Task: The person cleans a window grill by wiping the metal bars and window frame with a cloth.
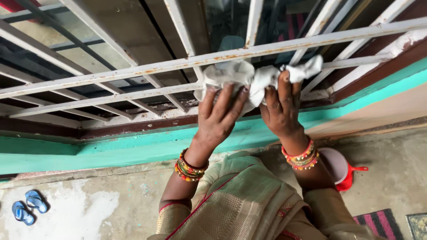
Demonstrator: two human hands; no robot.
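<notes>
A crumpled white cloth (249,76) is pressed against the white, rust-flecked metal window grille (133,71). My left hand (219,116) lies flat on the cloth's left part, fingers spread upward. My right hand (281,109) grips the cloth's right part, with one bunched end sticking out to the upper right. Both wrists carry stacks of coloured bangles. The cloth is wrapped around a lower horizontal bar where it meets a slanted bar.
Below the grille runs a brown window frame and a teal painted ledge (111,149). A red pan (340,169) stands on the concrete floor by my right forearm. A pair of blue sandals (29,206) lies at bottom left. A striped mat (380,222) is at bottom right.
</notes>
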